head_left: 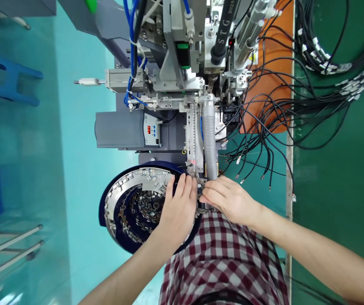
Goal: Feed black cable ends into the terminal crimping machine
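My left hand [178,207] lies with its fingers stretched out over the near right side of a dark blue vibratory bowl feeder [102,207], fingertips beside the end of the feed track [192,140]. Many small shiny metal pieces [145,205] are scattered inside the bowl. Just right of it, my right hand [229,198] is closed in a pinch at small metal machine parts [205,210] below the track. What sits between those fingers is hidden. A grey corrugated hose [210,140] comes down to the right hand's knuckles.
A grey controller [152,129] with a red display stands left of the track. The machine's cylinders and blue tubes [131,51] rise beyond. Black cables [264,110] with small end pieces hang over the edge of a green table [337,190]. A blue stool [9,76] is at far left.
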Tool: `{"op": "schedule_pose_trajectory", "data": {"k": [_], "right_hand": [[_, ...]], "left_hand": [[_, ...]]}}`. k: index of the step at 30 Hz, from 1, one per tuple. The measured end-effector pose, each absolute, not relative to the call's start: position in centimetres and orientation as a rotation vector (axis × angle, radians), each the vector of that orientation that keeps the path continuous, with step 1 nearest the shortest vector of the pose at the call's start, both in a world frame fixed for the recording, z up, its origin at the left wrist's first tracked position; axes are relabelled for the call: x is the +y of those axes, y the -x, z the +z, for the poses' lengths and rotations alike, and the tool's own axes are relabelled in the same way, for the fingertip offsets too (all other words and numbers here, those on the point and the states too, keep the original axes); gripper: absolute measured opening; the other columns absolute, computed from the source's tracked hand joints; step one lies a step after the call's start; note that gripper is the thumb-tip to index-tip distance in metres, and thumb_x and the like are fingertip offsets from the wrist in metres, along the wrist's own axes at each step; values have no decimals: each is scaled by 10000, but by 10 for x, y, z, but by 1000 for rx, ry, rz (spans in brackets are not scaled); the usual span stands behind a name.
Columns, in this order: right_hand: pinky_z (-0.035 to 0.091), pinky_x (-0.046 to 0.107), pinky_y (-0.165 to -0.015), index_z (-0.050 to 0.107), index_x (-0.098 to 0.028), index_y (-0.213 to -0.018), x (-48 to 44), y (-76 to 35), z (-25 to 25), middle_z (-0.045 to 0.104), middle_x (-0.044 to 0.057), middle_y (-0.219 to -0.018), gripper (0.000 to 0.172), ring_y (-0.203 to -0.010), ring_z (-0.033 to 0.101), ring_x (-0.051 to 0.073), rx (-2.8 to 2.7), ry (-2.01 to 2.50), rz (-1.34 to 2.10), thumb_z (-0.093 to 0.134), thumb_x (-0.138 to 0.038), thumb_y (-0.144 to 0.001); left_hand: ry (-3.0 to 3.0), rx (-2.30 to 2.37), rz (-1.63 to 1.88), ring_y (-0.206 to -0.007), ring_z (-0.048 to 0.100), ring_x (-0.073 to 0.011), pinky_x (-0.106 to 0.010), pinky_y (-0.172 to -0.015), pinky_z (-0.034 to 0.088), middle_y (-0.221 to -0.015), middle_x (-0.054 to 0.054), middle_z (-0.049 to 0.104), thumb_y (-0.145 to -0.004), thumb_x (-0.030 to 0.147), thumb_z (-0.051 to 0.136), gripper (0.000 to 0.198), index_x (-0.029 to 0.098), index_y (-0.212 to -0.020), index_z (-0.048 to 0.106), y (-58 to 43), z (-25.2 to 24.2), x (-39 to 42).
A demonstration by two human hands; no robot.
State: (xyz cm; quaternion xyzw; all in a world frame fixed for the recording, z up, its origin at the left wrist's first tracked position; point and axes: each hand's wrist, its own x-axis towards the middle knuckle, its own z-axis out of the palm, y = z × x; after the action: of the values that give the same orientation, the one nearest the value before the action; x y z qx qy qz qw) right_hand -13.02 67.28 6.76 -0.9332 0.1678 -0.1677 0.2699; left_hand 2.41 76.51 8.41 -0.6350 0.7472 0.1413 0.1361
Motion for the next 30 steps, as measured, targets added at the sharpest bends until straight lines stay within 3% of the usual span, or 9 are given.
{"op": "schedule_pose_trajectory", "data": {"k": [5, 9, 20, 30], "right_hand": [[479, 323, -640, 617, -156, -828, 667, 136, 70, 672, 87, -821, 229, -714, 601, 188, 504, 2536, -479, 476, -251, -981], [508, 308, -695, 603, -176, -945, 663, 147, 78, 671, 92, -911, 137, -796, 618, 183, 651, 2285, -536, 476, -217, -975], [427, 308, -631, 560, -191, -827, 698, 176, 69, 594, 29, -749, 208, -689, 559, 161, 949, 1773, -610, 403, -112, -938], [514, 306, -756, 579, -183, -940, 682, 145, 70, 661, 67, -874, 119, -826, 615, 170, 781, 1906, -613, 468, -142, -958]], "left_hand": [[1848, 2161, 416, -1331, 403, -307, -523, -1145, 236, -1354, -169, 552, -925, 174, 356, 468, 68, -1362, 486, -26, 85, 766], [1852, 2163, 421, -1326, 401, -309, -523, -1142, 243, -1376, -180, 529, -920, 170, 354, 476, 60, -1365, 482, -25, 83, 766], [1788, 2178, 460, -1330, 400, -312, -539, -1145, 223, -1366, -162, 539, -915, 198, 386, 468, 103, -1360, 498, -32, 89, 766], [1795, 2184, 418, -1351, 388, -314, -531, -1145, 233, -1428, -188, 476, -922, 203, 396, 450, 99, -1343, 518, -28, 87, 766]]}}
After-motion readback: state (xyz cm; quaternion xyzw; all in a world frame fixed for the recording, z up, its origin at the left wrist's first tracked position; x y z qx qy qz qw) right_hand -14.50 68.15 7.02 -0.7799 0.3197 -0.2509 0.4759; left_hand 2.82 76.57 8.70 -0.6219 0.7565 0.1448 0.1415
